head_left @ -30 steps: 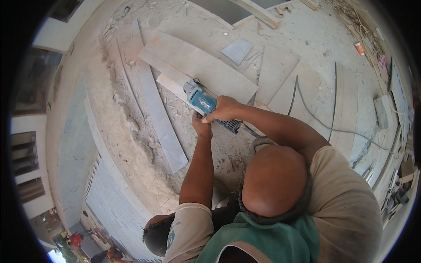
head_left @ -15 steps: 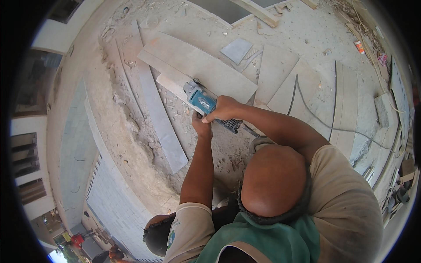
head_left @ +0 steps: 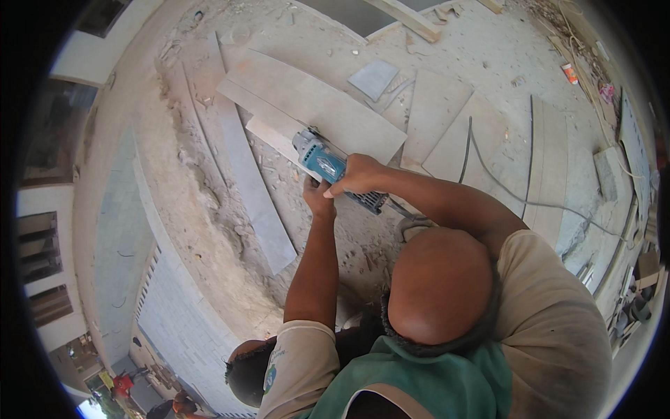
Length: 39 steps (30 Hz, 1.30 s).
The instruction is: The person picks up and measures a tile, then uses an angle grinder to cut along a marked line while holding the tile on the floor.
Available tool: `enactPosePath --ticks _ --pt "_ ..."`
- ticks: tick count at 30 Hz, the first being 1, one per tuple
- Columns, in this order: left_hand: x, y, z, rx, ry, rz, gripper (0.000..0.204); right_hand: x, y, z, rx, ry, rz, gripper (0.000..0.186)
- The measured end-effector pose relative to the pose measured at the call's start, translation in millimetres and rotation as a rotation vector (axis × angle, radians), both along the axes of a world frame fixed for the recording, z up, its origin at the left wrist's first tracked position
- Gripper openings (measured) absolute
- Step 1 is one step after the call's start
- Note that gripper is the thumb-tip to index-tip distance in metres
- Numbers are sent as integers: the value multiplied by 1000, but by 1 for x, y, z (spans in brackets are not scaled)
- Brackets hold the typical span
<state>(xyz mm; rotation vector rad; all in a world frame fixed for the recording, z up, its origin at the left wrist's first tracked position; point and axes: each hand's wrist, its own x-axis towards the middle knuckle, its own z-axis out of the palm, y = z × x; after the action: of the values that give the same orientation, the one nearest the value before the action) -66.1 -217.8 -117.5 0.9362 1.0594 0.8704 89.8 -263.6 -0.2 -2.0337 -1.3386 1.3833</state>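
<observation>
My right hand [head_left: 356, 173] grips the rear body of a teal and grey angle grinder [head_left: 319, 156], thumb toward the lower left. The grinder's head rests at the lower edge of a long pale slab [head_left: 349, 115], over a narrower pale strip [head_left: 269, 136] lying alongside. My left hand [head_left: 319, 197] is closed just below the grinder, by that strip's end; exactly what its fingers hold is hidden. A power cord [head_left: 405, 209] leads from the grinder's back toward my bare right knee [head_left: 436, 286].
A grey strip [head_left: 258, 209] lies left, beside a broken concrete edge [head_left: 223, 223]. Slab pieces [head_left: 440, 112], an offcut [head_left: 373, 78] and loose cables [head_left: 551, 209] lie right. A dark opening [head_left: 349, 17] with a timber [head_left: 412, 24] is at the top. A person [head_left: 183, 403] is at lower left.
My hands and the grinder have shifted very slightly to the right, and my right knee slightly up and right. The surroundings sit a little farther left in the picture.
</observation>
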Motion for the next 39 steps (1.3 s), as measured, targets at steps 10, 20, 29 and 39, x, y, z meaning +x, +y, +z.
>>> enactPosePath --ticks 10,20,29,39 --pt "-1 -2 -4 26 2 11 38 1 -9 -1 4 -20 -2 62" --pt "0 -2 -8 11 26 31 37 3 -8 5 -40 27 34 79" --pt "0 -3 -5 13 -24 30 38 0 -8 -3 -7 12 -9 65" --pt "-20 69 15 -157 283 166 61 0 -18 6 -46 53 -22 56"
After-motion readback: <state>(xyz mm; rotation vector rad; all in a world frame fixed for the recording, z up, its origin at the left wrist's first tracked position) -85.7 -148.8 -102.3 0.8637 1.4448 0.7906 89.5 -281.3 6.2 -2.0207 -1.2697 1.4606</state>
